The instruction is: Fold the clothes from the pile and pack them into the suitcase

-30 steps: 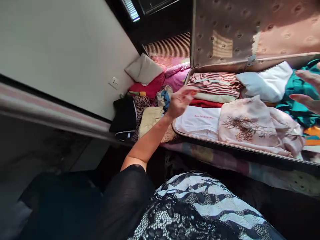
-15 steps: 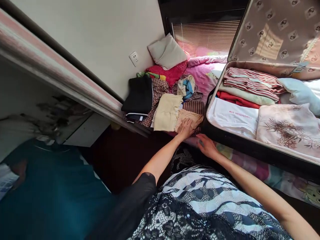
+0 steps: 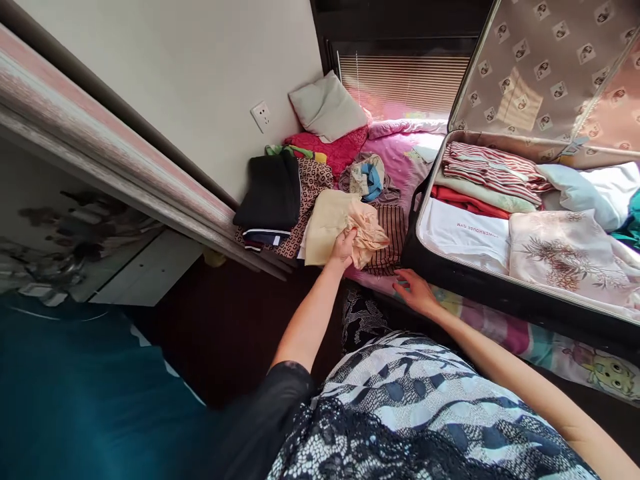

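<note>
In the centre of the frame, the left hand (image 3: pixel 343 245) grips a crumpled peach cloth (image 3: pixel 369 230), beside a folded cream garment (image 3: pixel 320 230). Slightly lower and to the right, the right hand (image 3: pixel 417 293) has its fingers apart, near the open suitcase (image 3: pixel 480 272), which contains a folded white T-shirt (image 3: pixel 463 233).

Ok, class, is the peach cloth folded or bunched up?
Bunched up: the peach cloth gathers in loose ruffles at the left hand, with no flat, squared shape.
</note>
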`<control>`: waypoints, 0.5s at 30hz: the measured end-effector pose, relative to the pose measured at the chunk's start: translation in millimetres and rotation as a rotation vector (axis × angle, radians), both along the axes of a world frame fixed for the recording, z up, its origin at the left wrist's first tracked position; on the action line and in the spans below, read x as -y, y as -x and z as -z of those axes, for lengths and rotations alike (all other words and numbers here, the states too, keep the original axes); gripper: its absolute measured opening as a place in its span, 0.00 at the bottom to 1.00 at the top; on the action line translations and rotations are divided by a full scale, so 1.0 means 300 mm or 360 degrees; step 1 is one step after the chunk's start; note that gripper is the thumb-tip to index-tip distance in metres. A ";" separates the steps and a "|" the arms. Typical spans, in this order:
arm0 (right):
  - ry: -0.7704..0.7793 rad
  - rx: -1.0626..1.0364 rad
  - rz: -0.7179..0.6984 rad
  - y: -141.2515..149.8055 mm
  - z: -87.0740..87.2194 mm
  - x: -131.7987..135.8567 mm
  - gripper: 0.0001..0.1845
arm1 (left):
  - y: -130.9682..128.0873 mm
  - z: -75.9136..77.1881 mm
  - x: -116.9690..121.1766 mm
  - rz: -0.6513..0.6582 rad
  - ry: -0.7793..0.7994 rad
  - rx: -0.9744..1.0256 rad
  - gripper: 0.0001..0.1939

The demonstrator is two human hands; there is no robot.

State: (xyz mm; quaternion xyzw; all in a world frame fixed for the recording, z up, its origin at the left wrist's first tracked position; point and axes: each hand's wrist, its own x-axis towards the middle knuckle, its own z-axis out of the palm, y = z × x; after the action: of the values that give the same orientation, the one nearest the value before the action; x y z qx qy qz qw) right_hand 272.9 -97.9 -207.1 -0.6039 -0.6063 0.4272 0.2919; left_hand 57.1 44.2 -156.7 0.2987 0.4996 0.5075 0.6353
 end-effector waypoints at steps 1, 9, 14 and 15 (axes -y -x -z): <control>0.0054 -0.0151 0.0066 0.003 -0.030 0.007 0.31 | 0.026 -0.019 0.031 0.0000 0.0024 0.0137 0.13; 0.0410 -0.1556 -0.0001 0.073 -0.301 0.070 0.53 | 0.010 -0.080 0.338 0.0545 -0.0135 -0.0179 0.22; 0.0152 -0.1332 0.0281 0.030 -0.286 0.093 0.30 | -0.067 -0.103 0.379 0.0753 -0.0653 -0.0867 0.20; 0.0113 -0.1283 0.0300 0.006 -0.282 0.102 0.26 | -0.074 -0.105 0.381 0.0794 -0.0668 -0.0887 0.19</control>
State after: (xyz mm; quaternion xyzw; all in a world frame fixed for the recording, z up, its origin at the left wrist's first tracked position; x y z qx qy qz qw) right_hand 271.0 -128.3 -122.5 -0.4507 -0.3706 0.6215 0.5228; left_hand 79.2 -70.2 -125.3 0.6588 0.4504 0.3289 0.5049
